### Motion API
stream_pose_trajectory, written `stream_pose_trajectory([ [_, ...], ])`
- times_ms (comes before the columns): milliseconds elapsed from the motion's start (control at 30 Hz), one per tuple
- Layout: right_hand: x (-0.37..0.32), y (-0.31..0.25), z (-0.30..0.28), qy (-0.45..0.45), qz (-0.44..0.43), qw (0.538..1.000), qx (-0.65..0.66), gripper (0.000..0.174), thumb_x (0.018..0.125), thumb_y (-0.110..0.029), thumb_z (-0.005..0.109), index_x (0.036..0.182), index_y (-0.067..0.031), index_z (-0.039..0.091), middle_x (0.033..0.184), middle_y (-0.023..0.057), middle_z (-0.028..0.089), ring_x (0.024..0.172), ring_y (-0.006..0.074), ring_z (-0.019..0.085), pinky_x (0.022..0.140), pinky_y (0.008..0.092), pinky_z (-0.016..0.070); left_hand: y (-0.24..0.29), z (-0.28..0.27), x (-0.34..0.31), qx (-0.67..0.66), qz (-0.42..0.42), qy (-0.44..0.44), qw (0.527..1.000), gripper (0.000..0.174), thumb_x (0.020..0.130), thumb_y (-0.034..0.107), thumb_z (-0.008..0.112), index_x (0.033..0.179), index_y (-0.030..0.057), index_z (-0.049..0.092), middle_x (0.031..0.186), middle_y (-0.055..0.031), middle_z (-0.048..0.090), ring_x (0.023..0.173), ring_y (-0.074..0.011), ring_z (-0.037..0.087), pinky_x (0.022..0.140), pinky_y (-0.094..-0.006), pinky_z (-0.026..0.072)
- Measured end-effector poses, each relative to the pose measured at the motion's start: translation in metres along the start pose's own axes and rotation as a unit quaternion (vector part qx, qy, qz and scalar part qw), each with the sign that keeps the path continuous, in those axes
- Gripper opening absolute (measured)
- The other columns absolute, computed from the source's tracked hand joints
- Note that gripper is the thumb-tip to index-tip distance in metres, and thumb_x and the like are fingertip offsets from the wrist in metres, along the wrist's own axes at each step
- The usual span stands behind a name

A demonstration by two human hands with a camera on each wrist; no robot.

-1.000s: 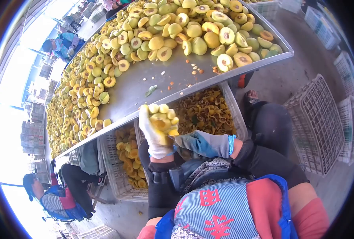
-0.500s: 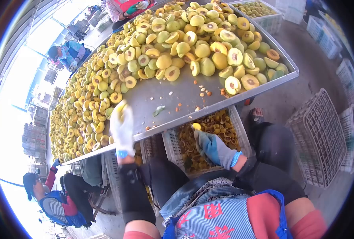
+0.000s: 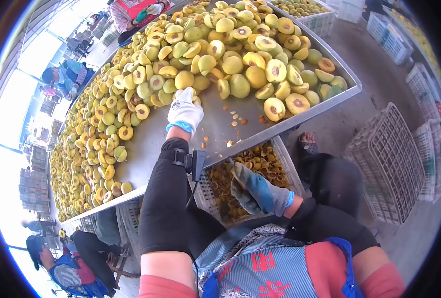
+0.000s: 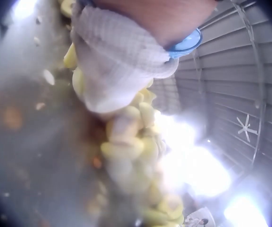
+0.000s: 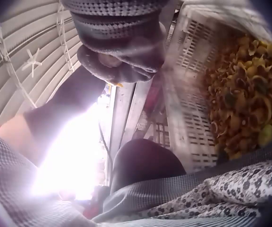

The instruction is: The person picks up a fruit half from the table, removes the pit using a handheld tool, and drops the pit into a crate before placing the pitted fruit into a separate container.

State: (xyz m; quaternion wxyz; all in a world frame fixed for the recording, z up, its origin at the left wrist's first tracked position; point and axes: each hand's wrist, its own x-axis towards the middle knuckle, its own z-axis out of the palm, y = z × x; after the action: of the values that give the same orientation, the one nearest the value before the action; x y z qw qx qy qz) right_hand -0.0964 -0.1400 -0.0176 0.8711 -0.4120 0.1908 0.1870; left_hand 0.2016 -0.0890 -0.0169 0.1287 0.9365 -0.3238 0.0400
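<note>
My left hand (image 3: 184,110), in a white glove, reaches over the metal table (image 3: 215,107) to the near edge of a heap of halved yellow-green stone fruit (image 3: 233,64). Its fingers lie among the fruit halves; the left wrist view shows mostly the back of the glove (image 4: 112,56), so I cannot tell whether they grip one. My right hand (image 3: 260,188), in a grey-blue glove, is held above a crate (image 3: 208,196) of fruit scraps. Its fingers are curled round a small thin-tipped tool (image 3: 231,161), mostly hidden by the glove (image 5: 122,52).
Orange-brown kernels (image 3: 235,116) are scattered on the tabletop near its raised metal rim (image 3: 300,118). An upended plastic crate (image 3: 389,164) stands at the right, beside other crates. A seated person (image 3: 71,268) is at the left, with others across the table. My knees are under the rim.
A second ago my left hand held fruit halves beside my right hand. It swung left over the table, then forward to the heap. The right hand stayed over the crate; a yellow piece at its fingertips is gone.
</note>
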Motion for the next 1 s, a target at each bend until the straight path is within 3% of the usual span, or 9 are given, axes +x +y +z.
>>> stream_pose_trajectory([
  [100, -0.007, -0.005, 0.005, 0.013, -0.068, 0.997, -0.042, 0.058, 0.104, -0.061, 0.039, 0.083, -0.0104, 0.058, 0.064, -0.0032, 0.049, 0.048, 0.0081, 0.041, 0.043, 0.0259, 0.0344, 0.0, 0.0, -0.026, -0.096, 0.059, 0.072, 0.991, 0.048, 0.084, 0.022, 0.069, 0.129, 0.0108, 0.06, 0.123, -0.0186, 0.065, 0.113, -0.0363, 0.064, 0.098, -0.0413, 0.0503],
  [200, -0.004, 0.001, 0.008, 0.034, -0.207, 0.974, -0.086, 0.044, 0.108, -0.042, 0.045, 0.095, -0.004, 0.062, 0.077, -0.0012, 0.058, 0.064, 0.0069, 0.052, 0.056, 0.0243, 0.044, 0.0, -0.024, -0.045, -0.176, -0.031, -0.139, 0.974, 0.053, 0.084, 0.025, 0.074, 0.13, 0.0026, 0.06, 0.118, -0.0129, 0.068, 0.104, -0.0244, 0.067, 0.091, -0.0352, 0.0534],
  [267, 0.016, 0.015, 0.007, 0.07, -0.325, 0.938, -0.099, 0.032, 0.109, -0.029, 0.049, 0.108, -0.0009, 0.063, 0.092, 0.0006, 0.065, 0.081, 0.0061, 0.061, 0.068, 0.022, 0.0505, 0.002, -0.03, -0.074, -0.406, -0.07, -0.111, 0.904, 0.041, 0.084, 0.02, 0.076, 0.12, 0.0023, 0.064, 0.104, -0.007, 0.069, 0.092, -0.0154, 0.066, 0.082, -0.0301, 0.0546],
  [400, 0.015, 0.01, 0.018, 0.091, -0.381, 0.913, -0.111, 0.035, 0.108, -0.029, 0.051, 0.11, 0.0037, 0.066, 0.092, -0.0003, 0.067, 0.087, 0.006, 0.055, 0.076, 0.0264, 0.0486, 0.054, -0.059, -0.149, -0.578, -0.122, 0.015, 0.806, 0.024, 0.095, 0.015, 0.067, 0.114, 0.0008, 0.063, 0.094, -0.0062, 0.066, 0.08, -0.0123, 0.064, 0.073, -0.0259, 0.0528],
  [467, 0.011, 0.006, 0.02, 0.098, -0.362, 0.907, -0.189, 0.039, 0.106, -0.032, 0.054, 0.116, 0.003, 0.066, 0.096, 0.0128, 0.073, 0.088, 0.018, 0.066, 0.079, 0.0333, 0.0517, 0.065, -0.056, -0.173, -0.676, -0.138, 0.013, 0.723, 0.016, 0.102, 0.013, 0.054, 0.111, 0.0013, 0.061, 0.093, -0.0083, 0.065, 0.078, -0.0156, 0.063, 0.074, -0.0284, 0.0541],
  [500, 0.009, 0.005, 0.02, 0.102, -0.352, 0.905, -0.216, 0.04, 0.105, -0.034, 0.055, 0.116, 0.0025, 0.066, 0.097, 0.0163, 0.073, 0.089, 0.0221, 0.068, 0.079, 0.0353, 0.0522, 0.079, -0.058, -0.186, -0.583, -0.08, 0.066, 0.806, 0.021, 0.104, 0.019, 0.053, 0.111, 0.0021, 0.061, 0.096, -0.0091, 0.065, 0.083, -0.0183, 0.065, 0.077, -0.0319, 0.0554],
  [567, 0.016, 0.012, 0.018, 0.103, -0.328, 0.911, -0.228, 0.05, 0.102, -0.045, 0.056, 0.117, 0.0012, 0.066, 0.097, 0.0254, 0.072, 0.092, 0.0371, 0.071, 0.08, 0.0424, 0.0531, 0.099, -0.057, -0.194, -0.753, -0.191, 0.054, 0.627, 0.039, 0.106, 0.04, 0.048, 0.111, 0.0042, 0.061, 0.109, -0.0116, 0.066, 0.1, -0.0269, 0.066, 0.086, -0.0429, 0.057],
  [800, -0.001, 0.005, 0.016, 0.127, -0.273, 0.893, -0.335, 0.057, 0.099, -0.055, 0.055, 0.116, -0.0029, 0.068, 0.096, 0.0239, 0.072, 0.095, 0.0421, 0.069, 0.08, 0.0459, 0.0527, 0.099, -0.043, -0.2, -0.772, -0.227, 0.094, 0.586, 0.051, 0.106, 0.05, 0.042, 0.115, 0.0036, 0.061, 0.118, -0.0158, 0.067, 0.105, -0.0319, 0.065, 0.089, -0.0459, 0.0562],
  [1000, -0.002, 0.008, 0.014, 0.098, -0.241, 0.908, -0.328, 0.055, 0.099, -0.055, 0.055, 0.115, -0.0038, 0.069, 0.098, 0.0241, 0.072, 0.096, 0.0426, 0.068, 0.082, 0.0458, 0.0526, 0.104, -0.048, -0.205, -0.742, -0.226, 0.097, 0.624, 0.052, 0.106, 0.05, 0.041, 0.113, 0.0033, 0.062, 0.113, -0.0173, 0.068, 0.099, -0.0307, 0.067, 0.085, -0.0433, 0.0577],
])
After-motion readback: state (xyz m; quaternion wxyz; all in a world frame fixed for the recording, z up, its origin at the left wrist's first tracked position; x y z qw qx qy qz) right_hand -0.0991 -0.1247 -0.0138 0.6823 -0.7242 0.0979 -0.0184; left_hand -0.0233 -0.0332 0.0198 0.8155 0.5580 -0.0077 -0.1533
